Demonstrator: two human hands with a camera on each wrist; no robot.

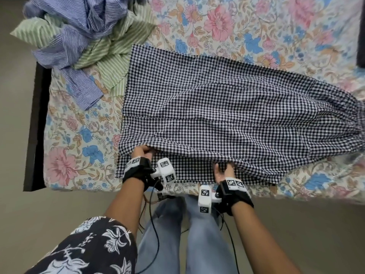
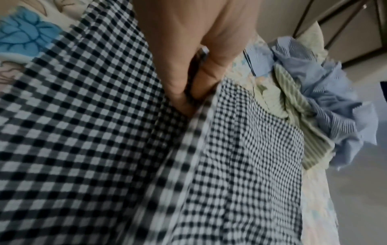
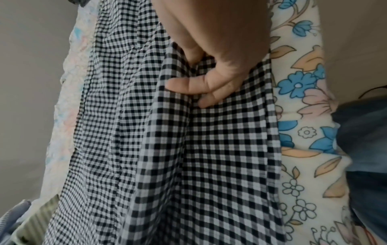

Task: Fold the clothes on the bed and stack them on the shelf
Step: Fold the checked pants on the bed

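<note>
Head view — gingham garment [image 1: 217, 115] spread on the floral bed [image 1: 79, 145]; we pinch its near edge, left hand [image 1: 141, 153], right hand [image 1: 224, 171].
Left wrist — fingers [image 2: 182, 92] clamp a fold.
Right wrist — fingers [image 3: 188, 82] curl over cloth; we'd lift both corners evenly.

A bed with a dark frame [image 1: 36, 123] stands on a plain beige-grey floor [image 1: 59, 214]. A cream floral bedsheet [image 1: 256, 30] printed with pink and blue flowers and tan leaves covers the mattress. A dark object [image 1: 361, 32] sits at the far right edge of the bed, cut off by the frame. In the left wrist view, thin dark metal rods [image 2: 335, 24] cross a pale wall [image 2: 272, 15] beyond the bed. The light is soft and even.
</note>
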